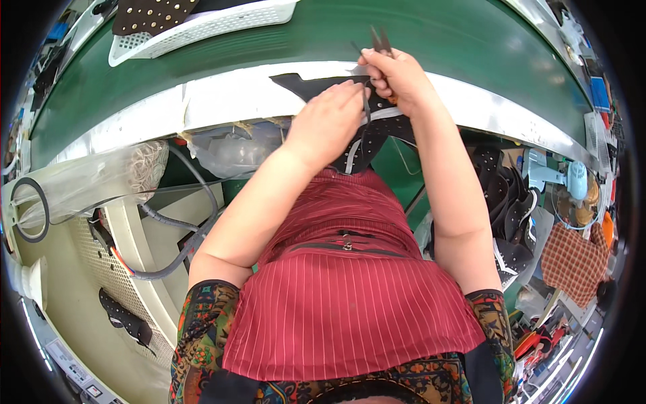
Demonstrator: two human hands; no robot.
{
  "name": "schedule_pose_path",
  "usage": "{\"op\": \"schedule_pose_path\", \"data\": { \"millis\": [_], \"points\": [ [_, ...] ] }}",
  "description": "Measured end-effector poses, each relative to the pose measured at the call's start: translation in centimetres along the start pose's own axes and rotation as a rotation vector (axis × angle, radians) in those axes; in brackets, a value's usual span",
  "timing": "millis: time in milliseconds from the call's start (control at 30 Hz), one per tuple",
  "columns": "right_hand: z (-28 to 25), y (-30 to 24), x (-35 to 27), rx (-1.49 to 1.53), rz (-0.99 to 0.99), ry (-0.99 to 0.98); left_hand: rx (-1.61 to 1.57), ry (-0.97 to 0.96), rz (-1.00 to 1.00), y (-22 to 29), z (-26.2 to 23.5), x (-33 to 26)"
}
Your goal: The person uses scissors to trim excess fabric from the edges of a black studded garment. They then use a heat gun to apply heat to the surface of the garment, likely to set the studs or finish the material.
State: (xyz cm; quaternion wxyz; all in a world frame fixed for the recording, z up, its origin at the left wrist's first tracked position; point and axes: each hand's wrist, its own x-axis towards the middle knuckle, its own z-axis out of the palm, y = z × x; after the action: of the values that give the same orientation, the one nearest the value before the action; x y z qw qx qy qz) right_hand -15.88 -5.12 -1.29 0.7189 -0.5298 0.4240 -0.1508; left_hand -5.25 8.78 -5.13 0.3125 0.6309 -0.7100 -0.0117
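Observation:
My left hand [331,121] lies over a black piece of studded material [306,85] at the near edge of the bench, its fingers closed on the piece. More of the black studded material [378,138] hangs over the edge toward my lap, with pale strips along it. A narrow dark strip [366,108] runs beside my left fingertips. Just right of and beyond that hand, my right hand [398,75] is closed round a pair of thread snips [381,42]. Their dark blades point away from me, and a bit of orange handle shows below the fingers. Whether its fingertips also pinch something is unclear.
A white perforated basket [202,32] with studded brown material stands on the green bench top [323,40] at the far left. Bagged material [108,178] and grey hoses [171,269] lie left. At right are stacked black studded pieces [508,202] and a light-blue fan [575,182].

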Motion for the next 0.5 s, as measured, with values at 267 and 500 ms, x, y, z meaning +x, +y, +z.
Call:
{"op": "schedule_pose_path", "data": {
  "millis": [267, 500],
  "points": [
    [1.6, 0.0, 0.0, -0.329, -0.027, 0.002, 0.225, 0.116, -0.135, -3.3, -3.1, -4.4],
    [4.7, -0.7, 0.7, -0.770, -0.197, -0.221, 0.250, 0.151, -0.161, -2.9, -2.4, -4.4]
  ]
}}
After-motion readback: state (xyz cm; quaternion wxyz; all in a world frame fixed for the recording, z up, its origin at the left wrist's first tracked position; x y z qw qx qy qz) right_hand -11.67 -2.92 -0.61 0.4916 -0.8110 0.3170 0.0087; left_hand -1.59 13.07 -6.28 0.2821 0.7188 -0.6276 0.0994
